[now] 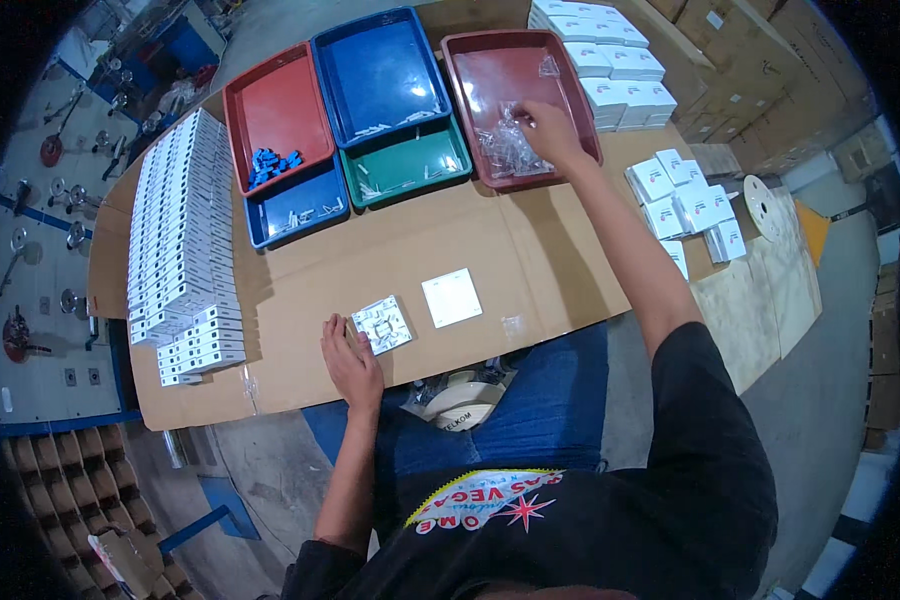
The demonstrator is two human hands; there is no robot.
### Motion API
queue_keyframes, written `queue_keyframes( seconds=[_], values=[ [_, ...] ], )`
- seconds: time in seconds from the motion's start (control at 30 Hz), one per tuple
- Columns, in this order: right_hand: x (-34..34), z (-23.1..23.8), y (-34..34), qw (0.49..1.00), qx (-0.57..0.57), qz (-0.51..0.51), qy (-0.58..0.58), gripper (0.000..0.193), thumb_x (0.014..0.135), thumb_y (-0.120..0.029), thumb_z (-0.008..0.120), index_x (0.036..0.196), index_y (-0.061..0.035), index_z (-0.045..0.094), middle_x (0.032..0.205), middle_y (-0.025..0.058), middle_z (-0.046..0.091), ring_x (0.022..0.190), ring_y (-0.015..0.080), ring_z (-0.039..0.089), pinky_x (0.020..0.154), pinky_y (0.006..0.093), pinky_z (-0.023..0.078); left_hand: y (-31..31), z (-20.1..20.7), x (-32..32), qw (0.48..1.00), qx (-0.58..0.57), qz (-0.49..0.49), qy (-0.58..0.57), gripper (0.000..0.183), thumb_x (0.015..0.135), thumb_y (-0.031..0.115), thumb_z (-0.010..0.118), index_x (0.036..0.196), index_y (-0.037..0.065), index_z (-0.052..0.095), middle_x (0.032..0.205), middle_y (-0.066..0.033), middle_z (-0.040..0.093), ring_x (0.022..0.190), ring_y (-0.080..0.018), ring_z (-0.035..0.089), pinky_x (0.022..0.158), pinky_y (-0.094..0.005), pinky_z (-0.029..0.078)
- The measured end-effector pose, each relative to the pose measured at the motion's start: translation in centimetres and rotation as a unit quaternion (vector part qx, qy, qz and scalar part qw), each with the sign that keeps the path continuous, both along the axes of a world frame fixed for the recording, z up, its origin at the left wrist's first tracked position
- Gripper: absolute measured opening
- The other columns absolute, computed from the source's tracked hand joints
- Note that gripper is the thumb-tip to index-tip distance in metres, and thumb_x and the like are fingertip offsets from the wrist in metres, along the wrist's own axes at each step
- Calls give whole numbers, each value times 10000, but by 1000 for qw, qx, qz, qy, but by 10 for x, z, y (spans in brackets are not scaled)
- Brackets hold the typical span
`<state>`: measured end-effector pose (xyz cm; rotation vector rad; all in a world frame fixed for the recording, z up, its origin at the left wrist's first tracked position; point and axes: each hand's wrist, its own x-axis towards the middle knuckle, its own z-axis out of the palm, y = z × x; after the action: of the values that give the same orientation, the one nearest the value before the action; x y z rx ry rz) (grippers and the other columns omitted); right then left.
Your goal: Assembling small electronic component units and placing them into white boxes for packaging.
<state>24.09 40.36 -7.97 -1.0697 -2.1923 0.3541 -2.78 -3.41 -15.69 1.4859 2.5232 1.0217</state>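
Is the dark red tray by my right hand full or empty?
Neither, it's partly filled: clear pieces lie heaped in the near part of the dark red tray, by your right hand, while bare bottom shows farther back.

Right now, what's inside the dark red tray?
Small clear plastic pieces lie heaped in the dark red tray, another near its far corner. The right hand and the heap hide whatever lies beneath.

- The black shirt (610, 535): red lettering on print.
- The pale rounded piece (462, 396): one dark word.
- The white boxes (693, 205): marks too small for reading.
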Motion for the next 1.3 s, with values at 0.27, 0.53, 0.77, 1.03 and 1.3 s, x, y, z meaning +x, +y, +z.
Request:
queue_keyframes(
  seconds=[0.27,0.53,0.77,1.03,1.3],
  values=[
    [-59,-22,20,978,62,13,-200,215,876,-123,636,1055,-84,750,1035,179,726,1024,377,684,911,506,521,-3,2,0,1000,6,7,8,464,1068,325,500,1375,-21,531,1487,-223,500,1444,-403,400,1217,-528,257],
    [-53,-29,27,976,47,-9,-211,159,844,-172,680,932,-54,743,1023,185,718,1021,374,681,914,498,514,-4,-3,-1,1000,4,10,13,457,1062,323,515,1368,-16,532,1467,-215,512,1442,-398,400,1215,-519,267],
    [-17,-16,64,987,-125,12,105,218,830,-224,778,950,-44,754,905,124,754,818,235,711,742,375,539,3,1,4,1000,12,0,5,461,1057,321,525,1370,-18,527,1463,-213,515,1424,-401,415,1204,-513,287],
    [-11,5,11,914,-308,-9,265,235,847,-219,818,954,-19,759,890,54,748,783,130,667,715,284,510,-5,-1,0,998,55,1,-13,420,1038,261,565,1350,-19,540,1426,-208,539,1358,-387,481,1199,-503,298],
    [12,6,-96,800,-429,52,416,165,939,-194,741,1020,-55,705,913,27,708,854,113,661,711,263,509,56,41,46,919,204,-36,-336,300,1023,177,622,1270,9,593,1200,-104,642,1090,-192,611,966,-327,485]
  ],
)
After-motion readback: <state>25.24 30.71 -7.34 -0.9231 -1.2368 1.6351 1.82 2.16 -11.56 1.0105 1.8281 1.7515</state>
